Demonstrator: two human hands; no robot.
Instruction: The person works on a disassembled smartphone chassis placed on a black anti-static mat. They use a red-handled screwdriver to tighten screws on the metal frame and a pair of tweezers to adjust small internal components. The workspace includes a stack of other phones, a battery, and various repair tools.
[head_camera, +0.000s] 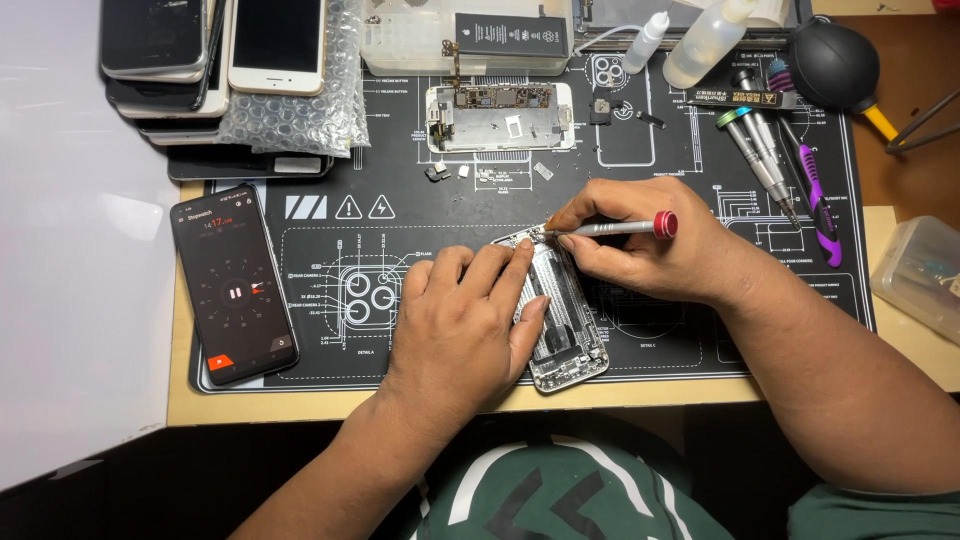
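Opened phone chassis (565, 330) laid near centre of black repair mat (330, 340), pinned flat under left hand (465, 320), fingers spread. Red-capped screwdriver (620, 227) pinched closed in right hand (640, 245), tip set at chassis far-left corner. Step judged: screw being worked. Next called for: steady vertical pressure, chassis held still.

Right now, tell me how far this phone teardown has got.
Done: the phone shell lies opened, and another stripped frame and loose small parts sit further up the mat. In hand: the left hand steadies the shell; the right hand works a red-capped screwdriver at its top corner. Left: parts remain inside it.
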